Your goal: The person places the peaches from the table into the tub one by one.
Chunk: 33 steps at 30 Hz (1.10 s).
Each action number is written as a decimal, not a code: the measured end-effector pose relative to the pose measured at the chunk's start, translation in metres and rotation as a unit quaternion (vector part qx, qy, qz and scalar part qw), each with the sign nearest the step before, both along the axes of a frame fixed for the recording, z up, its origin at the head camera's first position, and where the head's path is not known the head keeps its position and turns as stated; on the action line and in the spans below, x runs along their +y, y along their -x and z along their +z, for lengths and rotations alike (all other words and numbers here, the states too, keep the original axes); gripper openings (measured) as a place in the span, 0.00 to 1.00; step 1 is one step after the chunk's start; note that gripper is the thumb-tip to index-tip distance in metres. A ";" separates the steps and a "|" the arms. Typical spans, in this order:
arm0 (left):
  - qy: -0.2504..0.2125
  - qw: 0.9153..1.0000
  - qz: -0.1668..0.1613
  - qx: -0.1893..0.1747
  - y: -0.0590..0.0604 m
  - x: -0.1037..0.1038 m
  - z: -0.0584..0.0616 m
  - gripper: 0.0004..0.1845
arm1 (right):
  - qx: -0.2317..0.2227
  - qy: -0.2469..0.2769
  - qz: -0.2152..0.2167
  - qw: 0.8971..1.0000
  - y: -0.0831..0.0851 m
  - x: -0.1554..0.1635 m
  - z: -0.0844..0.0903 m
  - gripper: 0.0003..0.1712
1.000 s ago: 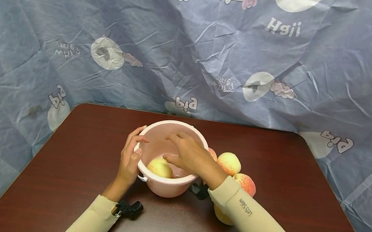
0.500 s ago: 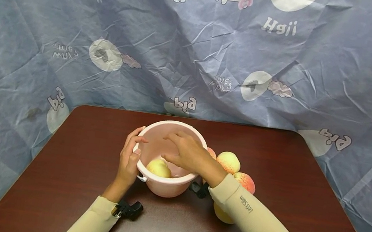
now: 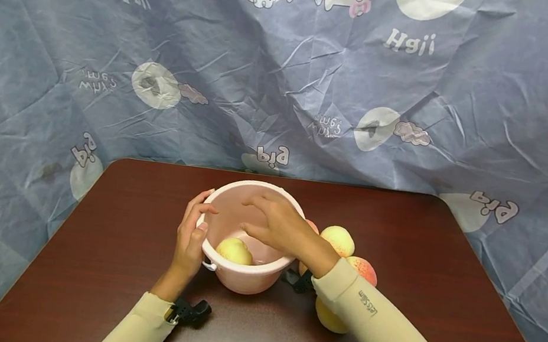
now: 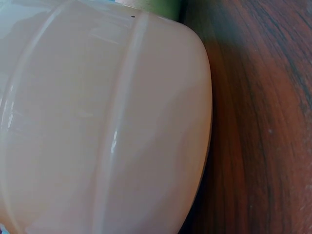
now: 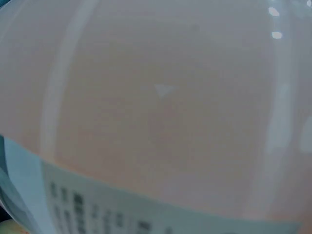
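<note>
Both arms wear pale yellow sleeves; right sleeve (image 3: 387, 338) bears small dark lettering. Black clip-like mounts at left wrist (image 3: 189, 311) and right wrist (image 3: 303, 282).

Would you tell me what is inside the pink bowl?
One yellowish fruit lies in the pink bowl. The right hand covers part of the inside, so more cannot be ruled out.

We see a dark brown table (image 3: 103, 263) carrying a pink bowl (image 3: 241, 276) near its middle, with four peaches (image 3: 338, 240) clustered just beside the bowl on its right side.
</note>
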<state>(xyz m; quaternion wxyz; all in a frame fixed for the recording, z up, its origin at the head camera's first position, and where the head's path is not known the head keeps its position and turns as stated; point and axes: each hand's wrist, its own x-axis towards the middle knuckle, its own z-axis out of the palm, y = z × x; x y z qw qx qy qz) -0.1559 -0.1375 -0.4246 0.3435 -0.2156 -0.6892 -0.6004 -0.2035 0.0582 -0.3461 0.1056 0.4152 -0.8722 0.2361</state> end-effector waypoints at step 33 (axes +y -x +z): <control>0.019 1.000 0.003 -0.016 0.010 -0.008 -0.014 0.20 | -0.008 0.065 -0.013 0.998 -0.016 0.041 0.026 0.23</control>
